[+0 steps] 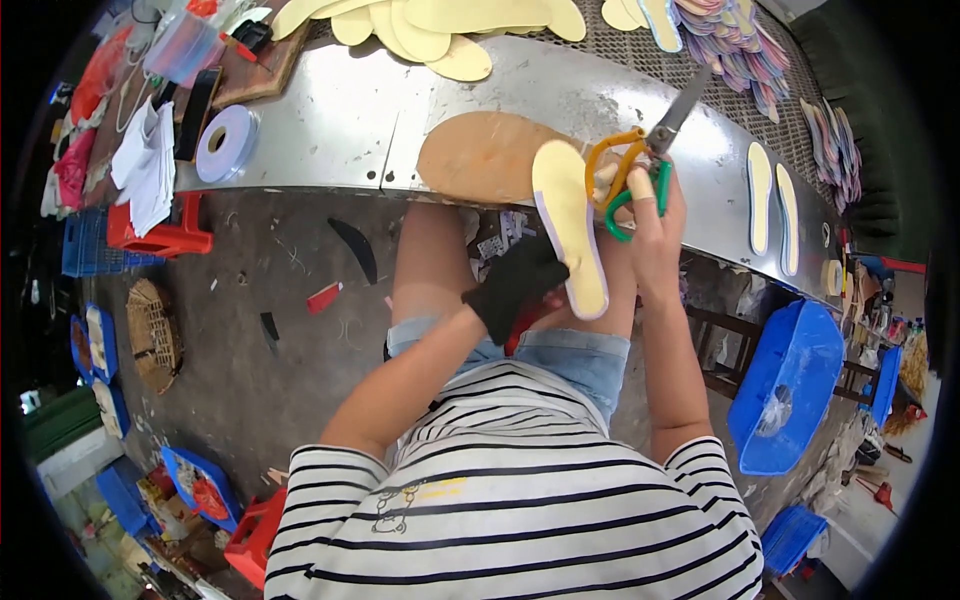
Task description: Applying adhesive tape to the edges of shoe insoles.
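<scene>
My left hand [520, 285], in a black glove, grips the heel end of a pale yellow insole [573, 235] above my lap. A thin lilac edge runs along the insole's rim, and its toe end points up at the table edge. My right hand [652, 205] holds a pair of scissors [668, 128] with orange and green handles, beside the insole's toe. The grey blades point up and away to the right, clear of the insole. Light-coloured wraps cover some right fingertips. A brown oval board [490, 150] lies on the metal table just left of the toe.
Yellow insoles [460, 20] pile at the table's far side, with patterned stacks [735, 50] at far right. Two insoles [760, 200] lie on the right. A tape roll [226, 143] and white papers [148, 160] are at left. A blue tub [788, 390] stands right of my legs.
</scene>
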Available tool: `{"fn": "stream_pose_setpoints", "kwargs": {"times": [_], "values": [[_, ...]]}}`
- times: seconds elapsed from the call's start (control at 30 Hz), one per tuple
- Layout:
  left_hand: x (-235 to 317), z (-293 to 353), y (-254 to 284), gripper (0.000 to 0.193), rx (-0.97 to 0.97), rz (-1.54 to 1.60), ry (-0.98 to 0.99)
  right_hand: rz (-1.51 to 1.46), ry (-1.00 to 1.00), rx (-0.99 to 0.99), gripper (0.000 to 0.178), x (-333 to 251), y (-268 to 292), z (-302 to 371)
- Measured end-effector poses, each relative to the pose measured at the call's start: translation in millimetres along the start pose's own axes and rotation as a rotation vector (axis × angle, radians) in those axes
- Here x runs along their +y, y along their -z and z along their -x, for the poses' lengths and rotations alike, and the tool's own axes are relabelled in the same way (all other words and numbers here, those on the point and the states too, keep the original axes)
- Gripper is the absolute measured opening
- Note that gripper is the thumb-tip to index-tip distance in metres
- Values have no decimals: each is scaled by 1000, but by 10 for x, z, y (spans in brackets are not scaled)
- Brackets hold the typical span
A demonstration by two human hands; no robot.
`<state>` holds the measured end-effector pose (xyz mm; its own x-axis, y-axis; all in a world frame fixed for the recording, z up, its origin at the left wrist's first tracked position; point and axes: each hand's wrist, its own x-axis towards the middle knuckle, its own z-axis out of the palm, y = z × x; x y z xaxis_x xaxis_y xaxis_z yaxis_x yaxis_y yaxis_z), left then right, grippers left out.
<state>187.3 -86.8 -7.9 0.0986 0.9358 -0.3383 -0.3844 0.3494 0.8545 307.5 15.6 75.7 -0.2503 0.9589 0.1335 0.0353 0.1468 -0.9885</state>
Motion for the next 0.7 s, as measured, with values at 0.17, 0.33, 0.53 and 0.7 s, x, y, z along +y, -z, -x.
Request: {"fn": "stream_pose_setpoints", "kwargs": {"times": [0.17,0.33,0.53,0.7], "values": [[77,-135,-147,25,26,-369,-437,-73,89,296,33,-272,488,10],[155,-273,-320,25,91,-24,-51,-185,200,442,33,-291,532,79],[211,-246,-241,22,97,-4,-23,-103,-20,200,37,-107,432,8],[161,-266,-243,22,108,58,-4,241,254,-58,35,-79,154,-86]]}}
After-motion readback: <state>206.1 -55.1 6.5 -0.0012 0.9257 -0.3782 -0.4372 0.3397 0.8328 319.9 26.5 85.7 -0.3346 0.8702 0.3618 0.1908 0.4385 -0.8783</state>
